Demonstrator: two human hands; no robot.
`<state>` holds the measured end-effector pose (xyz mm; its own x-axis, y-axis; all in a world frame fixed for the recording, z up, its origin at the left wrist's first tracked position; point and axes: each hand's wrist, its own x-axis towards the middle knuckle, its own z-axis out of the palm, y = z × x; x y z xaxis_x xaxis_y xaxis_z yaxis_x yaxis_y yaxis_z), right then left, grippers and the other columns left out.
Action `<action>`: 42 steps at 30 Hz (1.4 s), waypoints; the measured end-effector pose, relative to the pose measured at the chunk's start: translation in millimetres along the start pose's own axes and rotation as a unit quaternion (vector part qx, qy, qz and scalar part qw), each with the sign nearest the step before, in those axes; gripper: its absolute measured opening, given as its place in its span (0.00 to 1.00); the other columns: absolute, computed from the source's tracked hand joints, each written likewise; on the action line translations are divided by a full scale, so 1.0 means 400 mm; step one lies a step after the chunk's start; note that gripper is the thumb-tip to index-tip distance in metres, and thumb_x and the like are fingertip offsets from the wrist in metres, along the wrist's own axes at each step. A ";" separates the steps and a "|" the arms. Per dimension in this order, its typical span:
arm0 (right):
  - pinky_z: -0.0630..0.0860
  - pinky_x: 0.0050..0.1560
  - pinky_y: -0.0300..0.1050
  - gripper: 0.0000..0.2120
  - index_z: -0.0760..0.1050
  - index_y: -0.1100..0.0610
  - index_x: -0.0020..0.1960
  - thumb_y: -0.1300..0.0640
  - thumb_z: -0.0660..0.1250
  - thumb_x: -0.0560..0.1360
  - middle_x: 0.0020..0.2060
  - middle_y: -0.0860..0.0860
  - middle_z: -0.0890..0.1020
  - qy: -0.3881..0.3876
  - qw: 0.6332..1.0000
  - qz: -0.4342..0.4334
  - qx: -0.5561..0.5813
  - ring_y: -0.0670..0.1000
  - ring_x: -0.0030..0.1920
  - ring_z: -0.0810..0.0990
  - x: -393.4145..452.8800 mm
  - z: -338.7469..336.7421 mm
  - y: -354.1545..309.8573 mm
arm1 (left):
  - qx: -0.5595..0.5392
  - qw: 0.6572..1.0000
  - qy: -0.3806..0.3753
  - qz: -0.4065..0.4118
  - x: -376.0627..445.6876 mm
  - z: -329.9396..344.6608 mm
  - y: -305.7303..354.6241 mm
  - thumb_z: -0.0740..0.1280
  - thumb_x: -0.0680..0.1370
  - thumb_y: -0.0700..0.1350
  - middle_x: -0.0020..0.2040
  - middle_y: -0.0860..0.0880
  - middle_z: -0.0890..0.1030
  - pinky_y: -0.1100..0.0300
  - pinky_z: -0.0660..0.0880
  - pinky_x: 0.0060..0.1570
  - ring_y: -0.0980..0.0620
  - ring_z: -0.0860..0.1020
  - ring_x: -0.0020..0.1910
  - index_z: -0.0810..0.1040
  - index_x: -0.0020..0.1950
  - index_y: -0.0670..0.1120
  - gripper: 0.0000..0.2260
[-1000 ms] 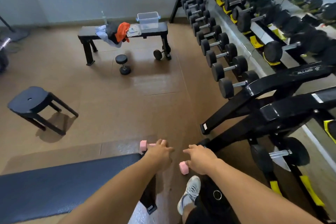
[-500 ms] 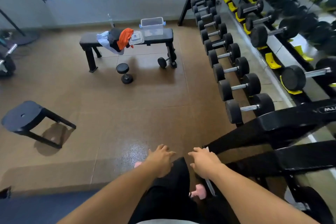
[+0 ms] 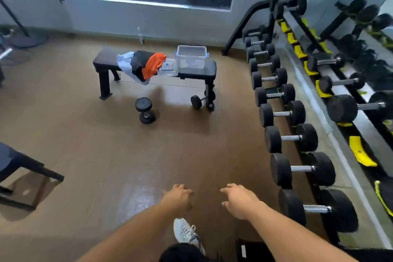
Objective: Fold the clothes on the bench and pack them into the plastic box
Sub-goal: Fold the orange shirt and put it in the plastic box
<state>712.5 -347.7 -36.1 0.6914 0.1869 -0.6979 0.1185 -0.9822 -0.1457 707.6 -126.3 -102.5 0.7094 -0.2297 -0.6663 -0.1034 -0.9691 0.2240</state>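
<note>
A black bench (image 3: 195, 70) stands across the room under the window. On its left half lies a heap of clothes: a pale blue piece (image 3: 125, 64), a black one (image 3: 139, 62) and an orange one (image 3: 154, 65). A clear plastic box (image 3: 191, 56) with blue clips stands on the right half, and its clear lid (image 3: 168, 68) lies beside the heap. My left hand (image 3: 177, 197) and my right hand (image 3: 239, 200) hover low in front of me, far from the bench, fingers relaxed and holding nothing.
A row of black dumbbells (image 3: 285, 114) lines the floor on the right beside a mirrored rack (image 3: 340, 83). One upright dumbbell (image 3: 145, 110) and another (image 3: 198, 101) sit by the bench legs. A dark stool (image 3: 12, 161) stands at left. My shoe (image 3: 186, 233) is below.
The view has moved forward toward the bench. The pink dumbbells near my hands and the black machine frame at right have dropped out of sight. My hands have spread slightly apart.
</note>
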 end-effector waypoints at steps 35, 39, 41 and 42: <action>0.71 0.68 0.57 0.24 0.68 0.46 0.74 0.50 0.63 0.78 0.71 0.50 0.71 0.043 0.976 -0.195 -0.087 0.56 0.70 0.70 1.498 -1.362 -0.785 | -0.117 0.976 0.127 -0.134 0.895 -1.437 -0.967 0.63 0.80 0.52 0.76 0.49 0.64 0.29 0.56 0.71 0.47 0.57 0.78 0.62 0.78 0.56 0.26; 0.71 0.67 0.57 0.25 0.68 0.45 0.74 0.50 0.63 0.77 0.71 0.50 0.71 0.041 0.983 -0.162 -0.082 0.57 0.71 0.70 1.663 -1.440 -0.882 | -0.069 0.984 0.127 -0.108 1.019 -1.537 -1.145 0.63 0.80 0.51 0.77 0.48 0.62 0.29 0.56 0.71 0.47 0.55 0.79 0.60 0.79 0.57 0.27; 0.72 0.67 0.56 0.26 0.68 0.47 0.74 0.51 0.64 0.77 0.70 0.51 0.72 0.048 0.987 -0.140 -0.065 0.57 0.70 0.71 1.734 -1.492 -0.939 | -0.041 0.988 0.118 -0.090 1.068 -1.605 -1.235 0.64 0.80 0.52 0.78 0.47 0.61 0.29 0.55 0.72 0.46 0.54 0.79 0.59 0.79 0.57 0.28; 0.72 0.66 0.55 0.25 0.68 0.48 0.74 0.51 0.63 0.77 0.70 0.52 0.72 0.053 0.988 -0.131 -0.057 0.58 0.69 0.71 1.761 -1.517 -0.966 | -0.028 0.990 0.113 -0.077 1.088 -1.638 -1.273 0.64 0.80 0.53 0.78 0.47 0.61 0.29 0.54 0.72 0.45 0.54 0.79 0.58 0.80 0.57 0.28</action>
<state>1586.2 152.6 -45.8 0.6959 0.4382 -0.5690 0.3783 -0.8971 -0.2282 1526.0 326.2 -40.5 0.8523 -0.0478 -0.5209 0.0524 -0.9830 0.1761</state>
